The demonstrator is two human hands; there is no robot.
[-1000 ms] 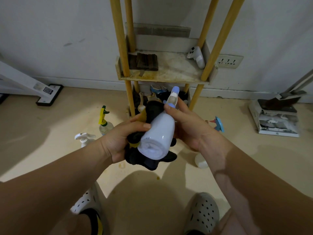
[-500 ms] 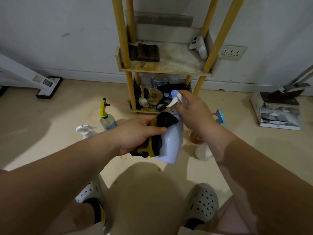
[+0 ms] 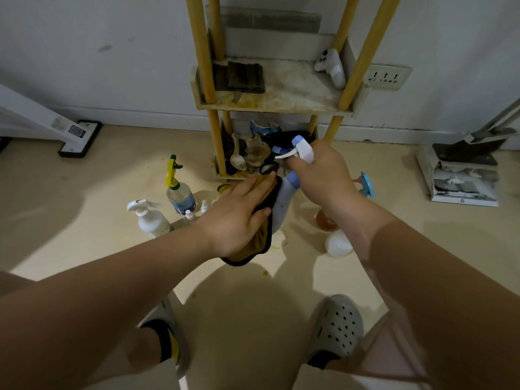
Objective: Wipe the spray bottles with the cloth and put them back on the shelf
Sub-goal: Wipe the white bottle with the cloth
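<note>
My right hand (image 3: 323, 175) grips the neck of a white spray bottle with a blue collar (image 3: 282, 201), held upright in front of the shelf. My left hand (image 3: 239, 215) wraps a yellow and black cloth (image 3: 257, 243) against the bottle's side, thumb underneath. On the floor to the left stand a white trigger bottle (image 3: 147, 218) and a clear bottle with a yellow sprayer (image 3: 178, 190). A blue-headed sprayer (image 3: 365, 187) shows right of my right wrist. The wooden shelf (image 3: 277, 104) stands against the wall.
The shelf's middle tier holds a dark block (image 3: 244, 78) and a white controller (image 3: 332, 67); the bottom tier holds spoons and clutter (image 3: 253, 153). A white round bottle (image 3: 337, 244) lies on the floor. A dustpan on a box (image 3: 461, 170) sits right.
The bottle has swung from lying base-toward-me to upright. My left hand with the cloth has slid along its side, and both hands have moved further from me, toward the shelf.
</note>
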